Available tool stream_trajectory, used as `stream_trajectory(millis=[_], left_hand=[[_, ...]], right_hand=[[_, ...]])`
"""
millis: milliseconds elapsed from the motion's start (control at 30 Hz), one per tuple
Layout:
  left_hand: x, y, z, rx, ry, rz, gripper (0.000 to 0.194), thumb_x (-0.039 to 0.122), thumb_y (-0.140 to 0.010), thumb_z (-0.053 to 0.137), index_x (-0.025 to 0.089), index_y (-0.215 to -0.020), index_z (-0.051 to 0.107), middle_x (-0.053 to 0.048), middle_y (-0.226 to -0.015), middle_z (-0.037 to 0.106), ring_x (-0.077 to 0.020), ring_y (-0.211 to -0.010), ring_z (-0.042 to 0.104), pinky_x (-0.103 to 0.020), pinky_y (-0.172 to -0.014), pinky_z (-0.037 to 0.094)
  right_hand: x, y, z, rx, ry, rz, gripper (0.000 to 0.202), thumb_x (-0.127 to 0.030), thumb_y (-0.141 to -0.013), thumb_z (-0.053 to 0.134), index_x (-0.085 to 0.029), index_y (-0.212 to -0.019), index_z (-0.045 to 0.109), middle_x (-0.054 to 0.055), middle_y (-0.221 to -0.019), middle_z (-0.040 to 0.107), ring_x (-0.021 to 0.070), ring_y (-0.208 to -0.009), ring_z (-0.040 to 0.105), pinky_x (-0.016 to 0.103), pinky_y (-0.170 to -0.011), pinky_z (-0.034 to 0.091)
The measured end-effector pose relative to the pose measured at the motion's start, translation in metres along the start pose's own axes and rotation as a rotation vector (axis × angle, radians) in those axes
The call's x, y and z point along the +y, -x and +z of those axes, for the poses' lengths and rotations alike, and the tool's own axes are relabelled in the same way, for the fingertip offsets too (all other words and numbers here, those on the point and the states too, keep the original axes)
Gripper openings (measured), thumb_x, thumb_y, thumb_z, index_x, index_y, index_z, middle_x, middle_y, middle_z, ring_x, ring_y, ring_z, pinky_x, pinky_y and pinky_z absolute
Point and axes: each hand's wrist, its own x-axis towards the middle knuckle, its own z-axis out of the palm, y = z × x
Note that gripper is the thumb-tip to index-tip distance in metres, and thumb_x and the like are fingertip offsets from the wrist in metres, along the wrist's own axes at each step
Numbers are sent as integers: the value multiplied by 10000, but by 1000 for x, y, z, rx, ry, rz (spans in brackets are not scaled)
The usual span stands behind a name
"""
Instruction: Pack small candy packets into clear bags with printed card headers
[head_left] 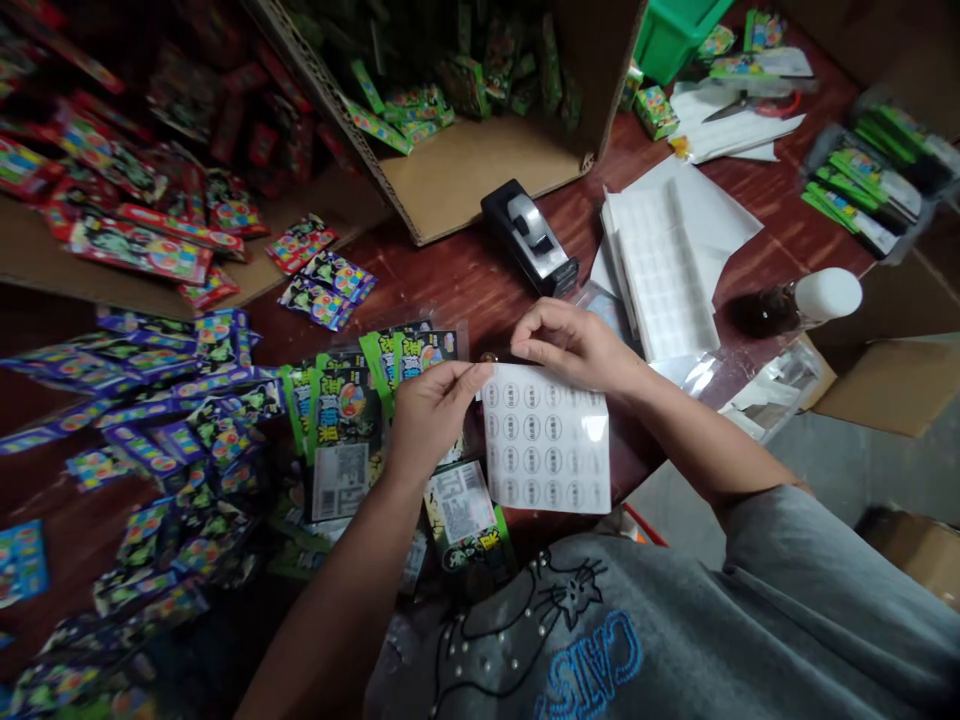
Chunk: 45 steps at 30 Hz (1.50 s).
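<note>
In front of my body is a white sheet of round stickers (547, 440) with rows of printed circles. My left hand (431, 420) pinches its upper left corner between thumb and fingers. My right hand (574, 345) is over the sheet's top edge, fingers curled and thumb pressed to them. Whatever those fingertips hold, if anything, is too small to make out. Under and beside my left hand lie black and green candy packets (349, 400). One packet (469, 520) with a barcode label lies just left of the sheet.
A black tape dispenser (529, 235) stands beyond my hands, near an open cardboard box (457, 175) of small green packs. More sticker sheets (664, 270) and a white-capped bottle (825, 297) are at right. Purple packets (187, 430) are heaped at left, below red ones (142, 245).
</note>
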Motion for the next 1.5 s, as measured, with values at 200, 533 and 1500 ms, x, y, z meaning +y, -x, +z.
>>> stream_trajectory(millis=[200,533,1500], left_hand=[[10,0,4,-28,-60,66,356,494,-934,683,193,-766,774,22,-636,664,-128,-613,554,-244,-580,407],[-18,58,-47,141,-579,194,331,462,-1037,586,237,-1099,820,-88,-1138,814,-296,-1108,680,-456,-1073,474],[-27,202,-107,92,34,26,195,404,-931,760,213,-913,798,-71,-1007,837,-198,-912,779,-335,-887,610]], right_hand=[[10,-3,19,-119,-276,65,582,-349,-1020,721,-209,-1529,476,30,-1042,726,177,-963,725,358,-922,614],[-3,13,11,116,-35,92,741,-543,-1034,712,-321,-1637,344,57,-1162,739,223,-937,764,440,-929,693],[-81,57,164,-491,251,-206,856,-295,-1127,552,-341,-1780,0,17,-1185,794,256,-1091,629,503,-1134,385]])
